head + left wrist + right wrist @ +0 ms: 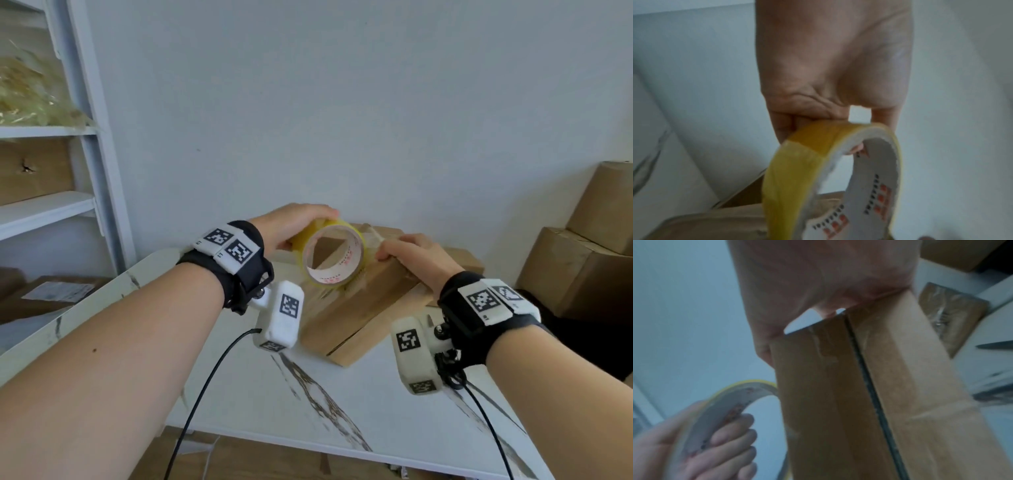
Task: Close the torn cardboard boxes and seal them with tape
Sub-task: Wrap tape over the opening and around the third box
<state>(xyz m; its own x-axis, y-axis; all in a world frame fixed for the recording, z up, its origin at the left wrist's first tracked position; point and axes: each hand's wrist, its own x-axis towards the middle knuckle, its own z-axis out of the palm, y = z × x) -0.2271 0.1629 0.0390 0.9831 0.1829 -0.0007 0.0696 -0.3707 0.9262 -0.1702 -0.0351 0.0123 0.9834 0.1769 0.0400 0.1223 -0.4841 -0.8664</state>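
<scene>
A long brown cardboard box point(356, 308) lies on the white marble table point(342, 411), its flaps closed along a dark middle seam point(869, 386). My left hand point(301, 222) grips a yellow tape roll point(334, 255) above the box's far end, fingers hooked into the white printed core point(875, 186). A short strip of tape runs from the roll to my right hand point(404, 251). That hand curls over the box's far end, thumb on the left side point(764, 350), fingers over the far edge. In the right wrist view the left hand point(725, 443) and roll point(740, 394) sit left of the box point(828, 410).
White shelves point(51, 212) with cardboard and plastic wrap stand at the left. Stacked cardboard boxes point(582, 267) stand at the right. A flat taped cardboard piece point(953, 318) lies on the table beyond the box. The wall is close behind.
</scene>
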